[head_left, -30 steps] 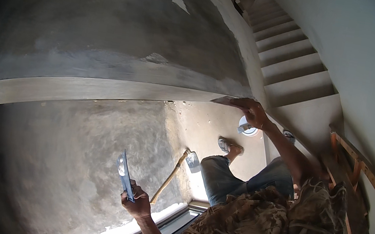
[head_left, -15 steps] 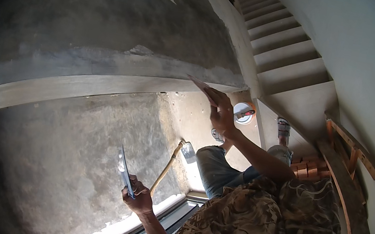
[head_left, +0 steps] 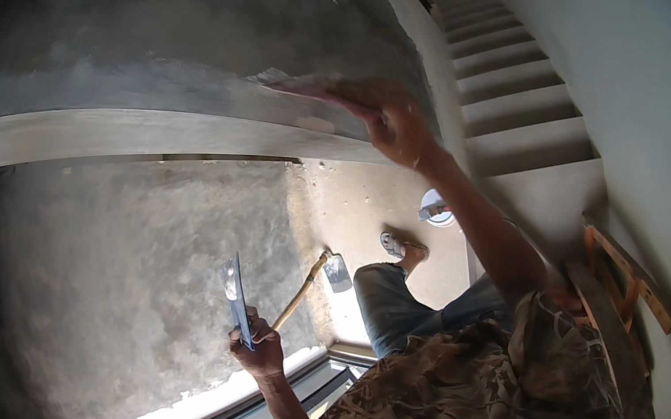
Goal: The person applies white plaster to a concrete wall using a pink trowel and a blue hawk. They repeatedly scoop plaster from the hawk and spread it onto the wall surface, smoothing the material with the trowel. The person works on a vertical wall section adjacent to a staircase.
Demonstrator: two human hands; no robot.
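My right hand (head_left: 406,132) is closed on a thin, flat trowel (head_left: 325,93), smeared by motion and reddish along its edge. The blade lies against the grey plastered wall (head_left: 199,15), just above the pale ledge (head_left: 127,119). Its tip meets a light patch of filler (head_left: 269,76). Lower down on the left, my left hand (head_left: 260,352) grips a scraper (head_left: 238,296) with a blue back and a shiny metal blade, held upright and away from the wall.
A white bucket (head_left: 447,219) with a tool across it stands on the floor (head_left: 355,200). A long-handled hoe (head_left: 301,291) leans near the window frame (head_left: 302,401). Stairs (head_left: 533,110) rise at the upper right. A wooden trestle (head_left: 625,373) stands by the right wall.
My right hand has moved up and left, bringing the trowel from near the ledge onto the wall by the filler patch. The left hand still holds the scraper, slightly shifted.
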